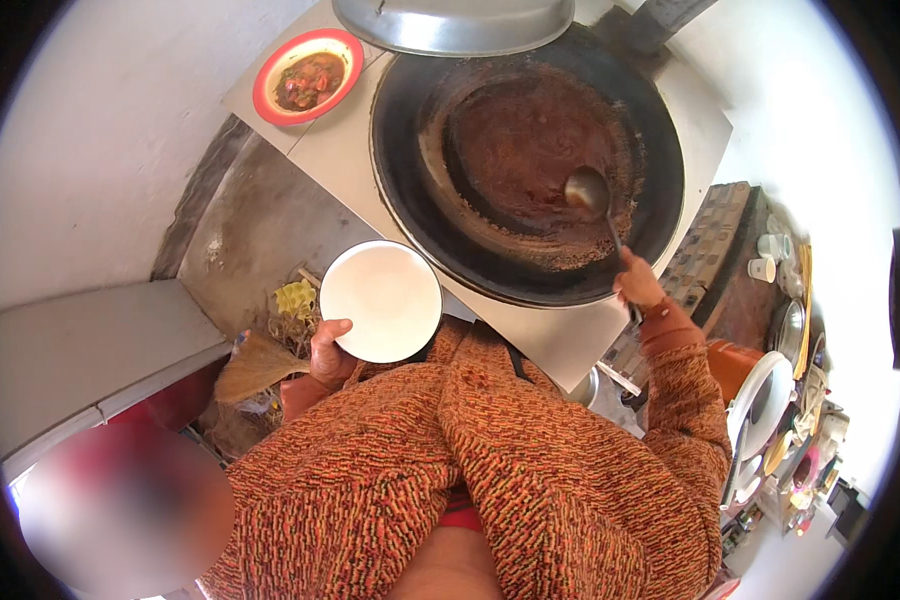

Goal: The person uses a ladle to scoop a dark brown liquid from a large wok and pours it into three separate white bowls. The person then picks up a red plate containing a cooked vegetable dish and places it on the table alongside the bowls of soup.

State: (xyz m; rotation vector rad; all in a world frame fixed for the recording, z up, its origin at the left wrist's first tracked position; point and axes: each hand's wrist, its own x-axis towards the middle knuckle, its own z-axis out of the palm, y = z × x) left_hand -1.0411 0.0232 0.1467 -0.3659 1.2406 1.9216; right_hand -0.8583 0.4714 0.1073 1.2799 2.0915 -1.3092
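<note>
A white bowl [381, 301] with a thin dark rim is in my left hand [332, 352], the thumb lying over its edge; its inside looks bare. My right hand [639, 281] is closed round the handle of a metal ladle [587, 188]. The ladle's round head rests in the right part of a large black wok [400, 190], at the surface of reddish-brown liquid [525, 135]. Brown crust clings to the wok wall around the liquid. The bowl is held apart from the wok, at its near left side.
The wok is set in a pale tiled stove top [560, 340]. A red-rimmed plate [348, 85] of cooked food sits at its far left corner, and a big metal lid [450, 25] at the back. Right stand an orange bucket [732, 370] and dishes. A straw broom [255, 368] lies left.
</note>
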